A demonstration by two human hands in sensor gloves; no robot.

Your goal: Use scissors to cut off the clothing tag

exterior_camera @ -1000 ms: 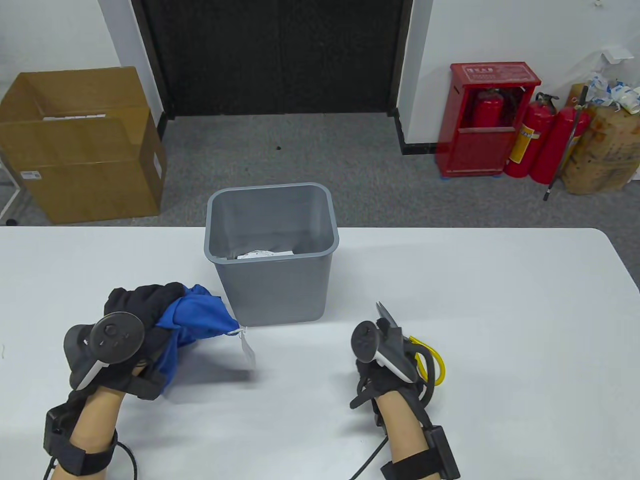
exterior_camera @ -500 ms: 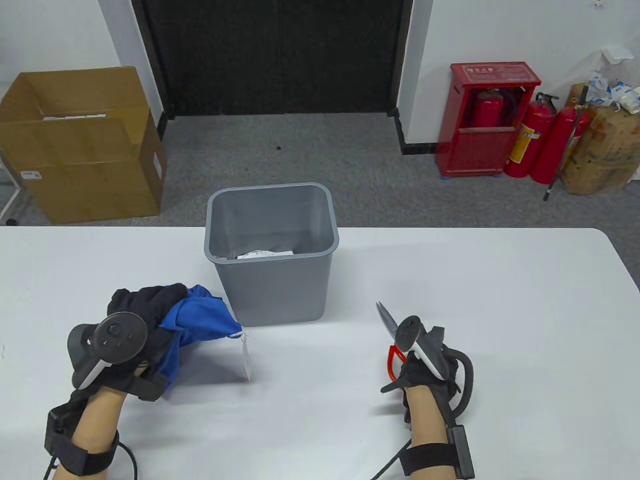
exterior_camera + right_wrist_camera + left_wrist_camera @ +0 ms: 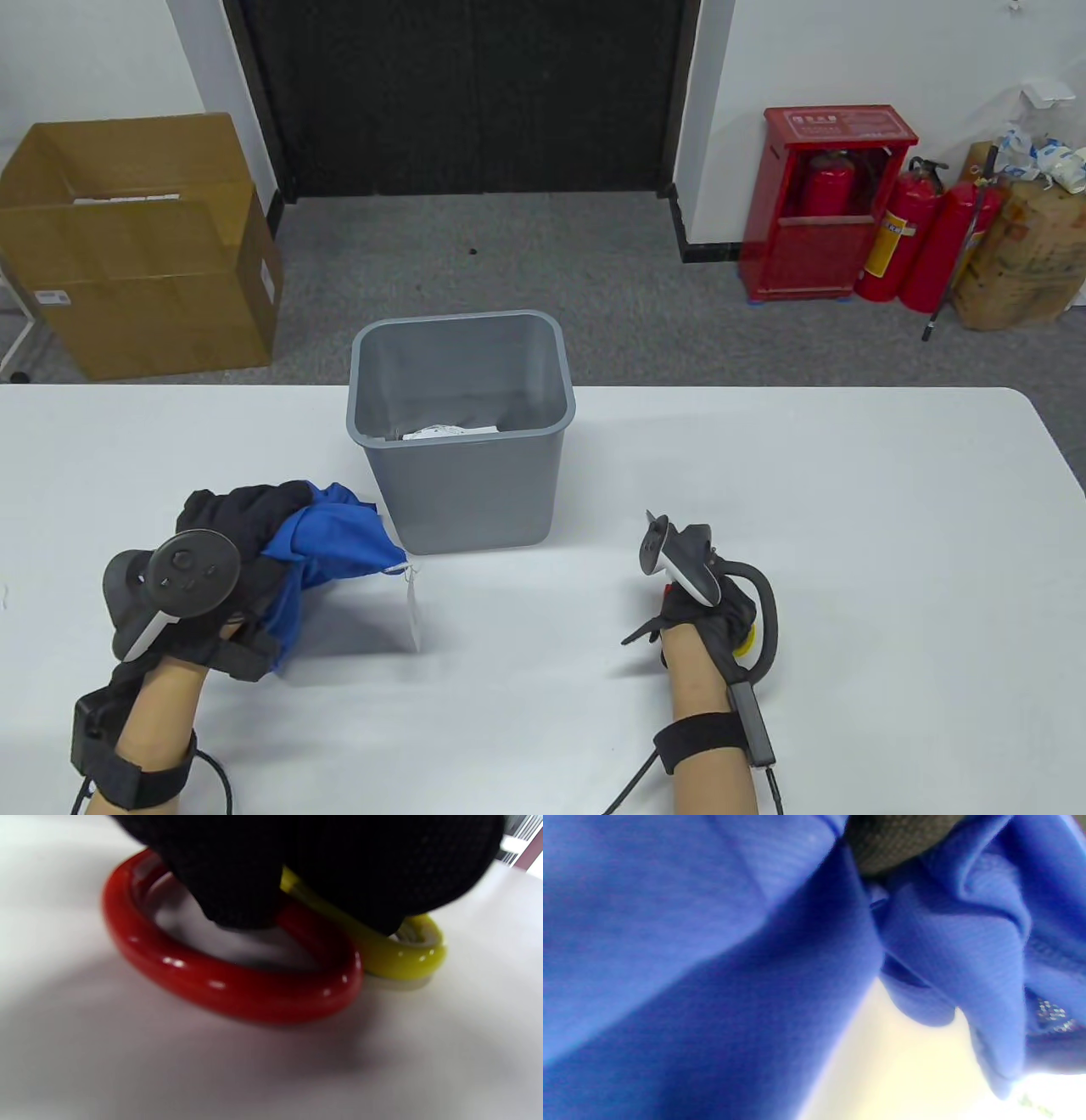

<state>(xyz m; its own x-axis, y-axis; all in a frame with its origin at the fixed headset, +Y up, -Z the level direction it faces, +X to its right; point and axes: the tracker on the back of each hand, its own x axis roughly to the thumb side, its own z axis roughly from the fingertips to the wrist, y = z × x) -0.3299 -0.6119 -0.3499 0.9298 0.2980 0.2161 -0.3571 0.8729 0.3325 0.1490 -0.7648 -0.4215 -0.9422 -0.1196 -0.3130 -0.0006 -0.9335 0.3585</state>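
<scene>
My left hand (image 3: 242, 531) grips a bunched blue garment (image 3: 335, 535) and holds it just above the table, left of the bin. A white tag (image 3: 414, 607) hangs on a string from the garment's right corner. The blue cloth (image 3: 712, 963) fills the left wrist view, with a gloved fingertip (image 3: 899, 840) at the top. My right hand (image 3: 704, 611) rests on the scissors (image 3: 653, 526), which lie on the table with the blades pointing away. In the right wrist view my fingers (image 3: 237, 878) grip the red handle loop (image 3: 229, 984) and the yellow handle loop (image 3: 403, 959).
A grey bin (image 3: 458, 424) with some white paper inside stands on the white table (image 3: 848, 509) between and beyond my hands. A cardboard box (image 3: 136, 246) and red fire extinguishers (image 3: 916, 238) stand on the floor behind.
My right hand has shifted to the right and turned over the scissors' handles; the blades have stayed on the table. My left hand has kept the garment in place; the tag has swung slightly.
</scene>
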